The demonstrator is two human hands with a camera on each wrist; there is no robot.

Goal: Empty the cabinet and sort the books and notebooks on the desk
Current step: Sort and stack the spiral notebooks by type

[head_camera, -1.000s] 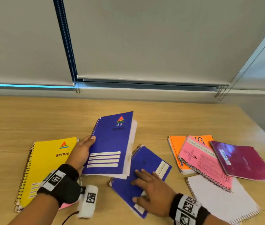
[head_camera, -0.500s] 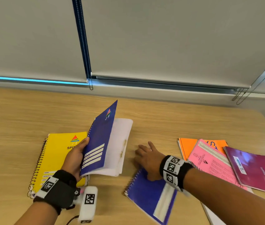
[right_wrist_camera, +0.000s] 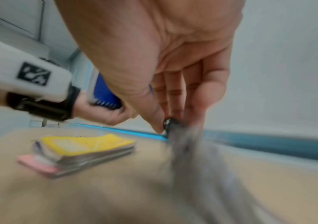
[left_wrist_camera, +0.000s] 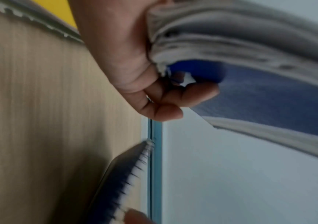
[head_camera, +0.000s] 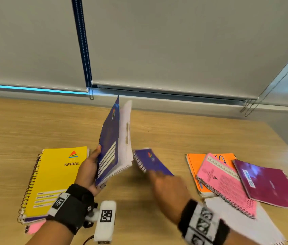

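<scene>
Far left, the yellow spiral notebook point(head_camera: 55, 181) tops a small stack lying flat near the surface's point(head_camera: 175, 131) front edge, with bare wood behind it. Just right of it, the left hand point(head_camera: 88, 172) grips the big blue notebook point(head_camera: 109, 144) by its lower spine corner, tipped nearly upright, pages fanning. A strip of bare surface sits between that and the small blue notebook point(head_camera: 153, 162), which the blurry right hand point(head_camera: 169, 186) pinches, lifted at an angle. Farther right, orange point(head_camera: 193, 167), pink point(head_camera: 226, 184) and maroon point(head_camera: 270, 184) notebooks overlap in a loose pile over a white pad point(head_camera: 236, 221), close to the right edge.
</scene>
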